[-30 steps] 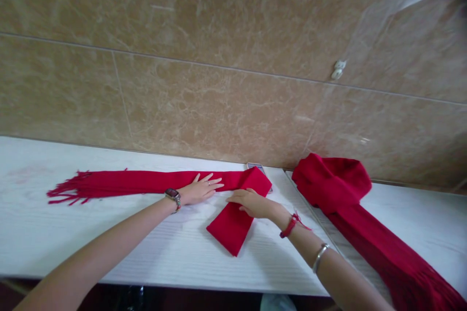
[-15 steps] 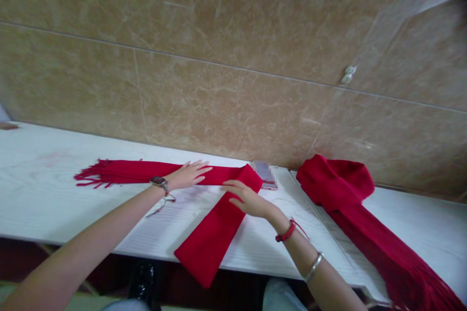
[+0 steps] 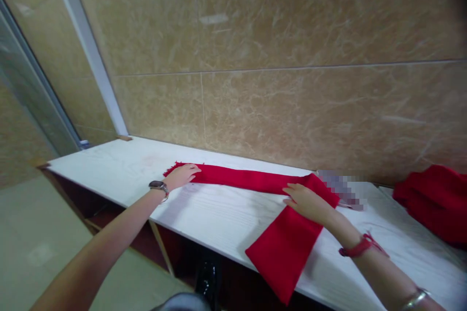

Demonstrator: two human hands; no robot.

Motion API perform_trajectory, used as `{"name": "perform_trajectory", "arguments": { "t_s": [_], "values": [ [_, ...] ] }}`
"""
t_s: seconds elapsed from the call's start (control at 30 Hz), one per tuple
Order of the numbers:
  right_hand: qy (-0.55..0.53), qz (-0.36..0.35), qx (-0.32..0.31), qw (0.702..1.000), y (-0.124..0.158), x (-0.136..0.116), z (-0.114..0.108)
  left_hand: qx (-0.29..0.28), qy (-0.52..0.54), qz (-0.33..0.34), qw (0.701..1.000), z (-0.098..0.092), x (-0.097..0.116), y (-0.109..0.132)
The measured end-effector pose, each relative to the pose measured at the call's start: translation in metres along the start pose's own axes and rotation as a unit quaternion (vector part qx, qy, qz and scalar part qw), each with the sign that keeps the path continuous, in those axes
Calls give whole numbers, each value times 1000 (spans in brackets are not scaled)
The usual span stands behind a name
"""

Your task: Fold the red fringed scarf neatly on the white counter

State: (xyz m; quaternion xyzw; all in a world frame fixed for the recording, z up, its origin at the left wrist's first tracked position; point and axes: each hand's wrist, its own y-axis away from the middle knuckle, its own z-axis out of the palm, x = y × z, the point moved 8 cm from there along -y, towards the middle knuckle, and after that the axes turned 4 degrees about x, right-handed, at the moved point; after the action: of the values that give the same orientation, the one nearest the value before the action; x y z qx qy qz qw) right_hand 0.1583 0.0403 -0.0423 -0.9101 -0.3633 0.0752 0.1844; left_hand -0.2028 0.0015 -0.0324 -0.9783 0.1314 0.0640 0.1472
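Observation:
A red scarf [image 3: 237, 178] lies flat along the white cabinet top, folded over at its right so that one end slants toward me and hangs past the front edge. My left hand [image 3: 181, 175] rests on the scarf's left part near the fringe, fingers stretched out and partly covering the fringe. At the fold, my right hand [image 3: 305, 200] lies on the cloth with its fingers spread. Neither hand grips the fabric.
A second red scarf [image 3: 434, 201] is bunched at the far right. A blurred flat object [image 3: 345, 189] lies beside the fold, against the tiled wall [image 3: 255, 112]. The white cabinet top [image 3: 109, 165] has open shelves below and ends at the left.
My view has turned left. My left hand has slid leftward along the scarf to near its fringe. My right hand stays at the fold.

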Motion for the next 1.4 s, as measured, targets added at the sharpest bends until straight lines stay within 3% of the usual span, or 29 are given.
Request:
{"name": "perform_trajectory", "arguments": {
  "t_s": [0.1, 0.2, 0.27, 0.4, 0.53, 0.73, 0.83, 1.03, 1.27, 1.4],
  "values": [
    [-20, -47, -17, 999, -42, -53, -6, -35, -37, 13, 999, 6, -6, -6],
    [-14, -90, -48, 995, -73, -100, 13, -30, -70, 3, 997, 2, -13, -9],
    [3, -105, -56, 993, -85, -113, 31, -24, -94, -13, 995, -2, -19, -8],
    [13, -114, -38, 993, -94, -105, 51, -11, -106, -34, 994, -10, -31, -6],
    [-35, -93, -19, 995, -96, -85, 51, -4, -92, -31, 995, -15, -35, -5],
    [-38, -75, 14, 996, -95, -82, 43, -5, -38, 56, 998, -5, -11, -3],
    [-52, -83, 13, 995, -90, -87, 41, -17, -67, 87, 994, 2, -1, -3],
    [-4, -171, 5, 985, -80, -100, 46, 29, -114, 63, 991, -15, 3, -7],
    [48, -139, 21, 989, -85, -103, 45, 72, -73, -15, 995, -42, -3, -18],
    [67, -105, -6, 992, -89, -96, 51, 89, -55, -58, 993, -51, -11, -31]
  ]
}}
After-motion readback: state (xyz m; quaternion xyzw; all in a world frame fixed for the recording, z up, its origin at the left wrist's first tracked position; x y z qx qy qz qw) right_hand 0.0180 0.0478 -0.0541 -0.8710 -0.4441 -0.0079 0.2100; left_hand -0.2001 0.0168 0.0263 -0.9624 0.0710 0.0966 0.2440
